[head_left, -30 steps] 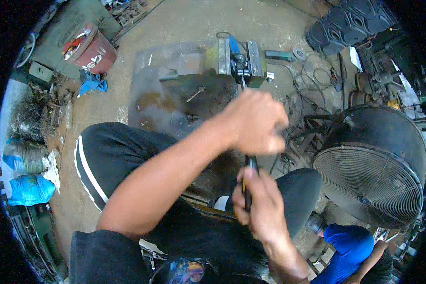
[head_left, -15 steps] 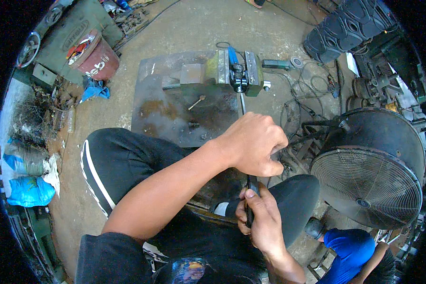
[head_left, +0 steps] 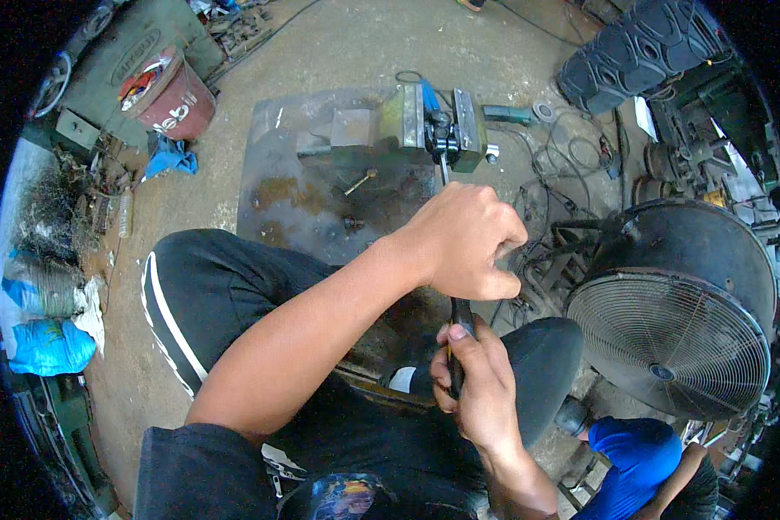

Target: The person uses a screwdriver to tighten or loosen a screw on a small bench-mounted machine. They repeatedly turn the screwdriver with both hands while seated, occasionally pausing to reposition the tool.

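We see a big round fan at the right, lying near a steel plate on the concrete floor. On the plate's far edge sits a green vise, its jaws clamped on a small dark part. A long file runs from that part back toward us, mostly hidden under the hands. Our left hand is curled into a fist over the file's forward stretch, fingers closed down on it, just short of the vise. Our right hand sits nearer the body, between the knees, its fingers wrapped tight round the dark handle end. A red bucket stands well apart at upper left, with a blue rag just beside it. A loose bolt lies on the plate near the vise. At lower right a person in a blue shirt crouches under the fan.
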`<state>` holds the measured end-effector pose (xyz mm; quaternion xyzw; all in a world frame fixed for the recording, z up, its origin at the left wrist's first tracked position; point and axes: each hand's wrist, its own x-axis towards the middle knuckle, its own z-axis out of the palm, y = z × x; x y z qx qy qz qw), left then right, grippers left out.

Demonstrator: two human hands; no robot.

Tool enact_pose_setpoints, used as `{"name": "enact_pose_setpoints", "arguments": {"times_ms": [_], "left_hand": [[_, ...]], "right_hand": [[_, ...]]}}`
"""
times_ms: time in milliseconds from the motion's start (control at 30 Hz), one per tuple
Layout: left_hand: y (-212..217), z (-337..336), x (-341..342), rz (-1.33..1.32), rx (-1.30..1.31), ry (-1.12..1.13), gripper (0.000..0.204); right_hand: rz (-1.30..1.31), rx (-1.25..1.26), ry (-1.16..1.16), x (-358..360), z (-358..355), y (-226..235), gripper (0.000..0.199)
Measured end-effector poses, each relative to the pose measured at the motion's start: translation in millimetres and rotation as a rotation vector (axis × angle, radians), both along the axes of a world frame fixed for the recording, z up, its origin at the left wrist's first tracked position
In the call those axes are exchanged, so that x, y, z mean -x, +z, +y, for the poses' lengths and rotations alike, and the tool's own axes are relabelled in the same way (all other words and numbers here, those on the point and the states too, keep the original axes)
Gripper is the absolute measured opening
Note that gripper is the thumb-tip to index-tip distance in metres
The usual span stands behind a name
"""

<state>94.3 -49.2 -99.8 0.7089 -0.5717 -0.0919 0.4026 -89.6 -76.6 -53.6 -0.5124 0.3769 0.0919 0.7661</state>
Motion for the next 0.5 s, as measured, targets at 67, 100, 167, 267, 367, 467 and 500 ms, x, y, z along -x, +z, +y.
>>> {"name": "enact_pose_setpoints", "arguments": {"times_ms": [67,100,167,267,367,467,500], "left_hand": [[-0.6,-1.1,-3.1,0.011,0.005,-0.012,0.032],[-0.6,-1.6,-4.4,0.016,0.006,-0.012,0.032],[0.3,-2.2,-6.0,0.018,-0.038,-0.009,0.030],[2.4,-1.8,-5.2,0.042,-0.063,-0.012,0.030],[3.2,-1.1,-2.6,0.056,-0.018,-0.014,0.029],[1.1,-2.8,-3.4,0.043,-0.035,-0.010,0.029],[0.1,-3.9,-5.0,0.030,-0.044,-0.018,0.029]], "right_hand": [[-0.037,0.010,-0.009,-2.9,0.9,-1.6,0.024],[-0.019,0.019,-0.011,-3.4,0.6,-1.6,0.024],[-0.005,0.018,-0.008,-3.6,-0.4,-1.3,0.025],[-0.029,0.017,0.003,-1.3,-2.2,1.1,0.026],[-0.013,-0.004,0.002,0.3,-3.1,3.6,0.025],[-0.006,-0.025,0.000,-3.3,-4.9,3.1,0.025],[0.030,-0.033,-0.010,-5.1,-6.1,3.0,0.025]]}}
